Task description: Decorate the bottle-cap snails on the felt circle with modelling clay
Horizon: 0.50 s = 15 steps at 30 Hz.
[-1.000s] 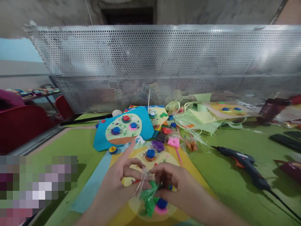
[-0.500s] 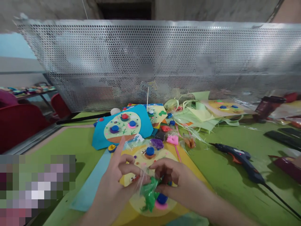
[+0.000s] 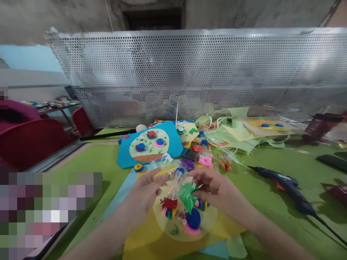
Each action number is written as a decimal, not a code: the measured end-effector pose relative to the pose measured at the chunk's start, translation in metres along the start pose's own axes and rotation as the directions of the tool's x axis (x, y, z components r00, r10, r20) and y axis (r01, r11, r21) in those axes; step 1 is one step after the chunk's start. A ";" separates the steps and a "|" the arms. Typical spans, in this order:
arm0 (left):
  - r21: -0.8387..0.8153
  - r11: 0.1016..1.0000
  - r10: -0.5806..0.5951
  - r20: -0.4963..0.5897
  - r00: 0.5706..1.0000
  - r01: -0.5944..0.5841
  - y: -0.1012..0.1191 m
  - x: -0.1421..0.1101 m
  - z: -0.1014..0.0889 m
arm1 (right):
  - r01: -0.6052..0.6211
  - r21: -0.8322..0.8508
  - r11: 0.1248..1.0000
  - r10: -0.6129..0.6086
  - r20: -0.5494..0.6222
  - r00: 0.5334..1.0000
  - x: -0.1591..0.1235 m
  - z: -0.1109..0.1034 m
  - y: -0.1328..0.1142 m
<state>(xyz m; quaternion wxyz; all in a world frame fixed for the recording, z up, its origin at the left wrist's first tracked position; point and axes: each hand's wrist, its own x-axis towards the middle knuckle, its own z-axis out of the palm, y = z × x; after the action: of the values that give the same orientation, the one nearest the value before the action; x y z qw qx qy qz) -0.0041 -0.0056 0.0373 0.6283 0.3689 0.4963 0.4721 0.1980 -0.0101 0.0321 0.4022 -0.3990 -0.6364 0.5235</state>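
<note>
Bag of green modelling clay [image 3: 188,197] in the right hand [image 3: 218,189], the left hand [image 3: 146,191] drawn back from it.
The right hand's thumb and fingers pinch the bag, which has risen off the near part of the yellow card [image 3: 143,236] below both hands; the left hand is loosely spread, seemingly empty. That shift uncovers a red figure [image 3: 170,204] just beside the left fingers and a blue-and-pink snail figure [image 3: 193,219] nearer the wearer than the right hand, apparently leaving the bag to one hand.
</note>
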 end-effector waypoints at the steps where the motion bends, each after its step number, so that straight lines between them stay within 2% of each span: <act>1: -0.009 1.000 -0.002 -0.020 1.000 0.002 0.000 0.002 -0.002 | 0.007 -0.016 1.000 -0.007 -0.015 1.000 0.001 -0.003 -0.001; 5: -0.040 0.999 0.011 -0.048 0.999 -0.013 0.003 0.004 -0.004 | 0.001 -0.077 0.997 -0.005 -0.063 0.998 0.005 -0.014 0.000; 9: -0.058 0.996 0.071 0.010 0.997 -0.070 0.008 -0.001 0.002 | 0.017 -0.129 0.991 -0.031 -0.106 0.994 0.009 -0.025 0.003; 15: -0.044 0.979 0.201 0.108 0.974 -0.197 0.007 -0.005 0.002 | -0.038 -0.382 0.923 -0.060 -0.243 0.968 0.016 -0.054 0.008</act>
<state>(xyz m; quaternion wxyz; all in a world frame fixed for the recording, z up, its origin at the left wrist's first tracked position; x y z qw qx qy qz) -0.0042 -0.0082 0.0455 0.6105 0.4324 0.4131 0.5193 0.2429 0.0243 0.0322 0.3963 -0.5292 -0.6729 0.3319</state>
